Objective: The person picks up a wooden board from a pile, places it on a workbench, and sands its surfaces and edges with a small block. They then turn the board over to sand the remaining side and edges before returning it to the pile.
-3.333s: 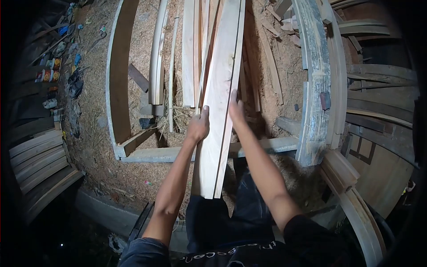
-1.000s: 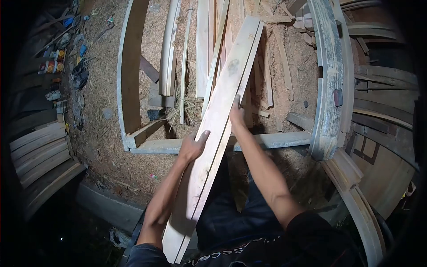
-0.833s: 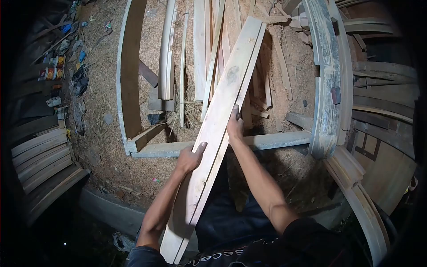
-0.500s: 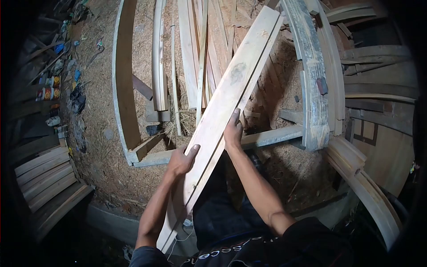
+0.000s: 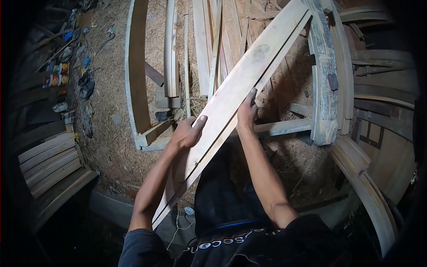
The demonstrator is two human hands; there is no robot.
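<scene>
A long pale wooden plank [image 5: 242, 84] with a groove along its length runs diagonally from the lower left to the upper right. My left hand [image 5: 187, 132] grips its left edge, thumb lying on the top face. My right hand [image 5: 247, 115] holds the right edge a little further up. The plank is lifted above a grey wooden frame [image 5: 280, 128] on the sawdust-covered ground. Its near end passes beside my left arm.
Several loose boards and thin strips [image 5: 218, 42] lie inside the frame. A curved plank [image 5: 135, 71] forms the frame's left side and a worn beam [image 5: 324, 75] its right. Stacked boards [image 5: 49, 162] sit at left, small cans and clutter [image 5: 60, 80] beyond, curved timber [image 5: 369, 196] at right.
The plank has swung clockwise from nearly upright to a strong diagonal, with its far end moving right. Both hands kept hold of it and slid along with it.
</scene>
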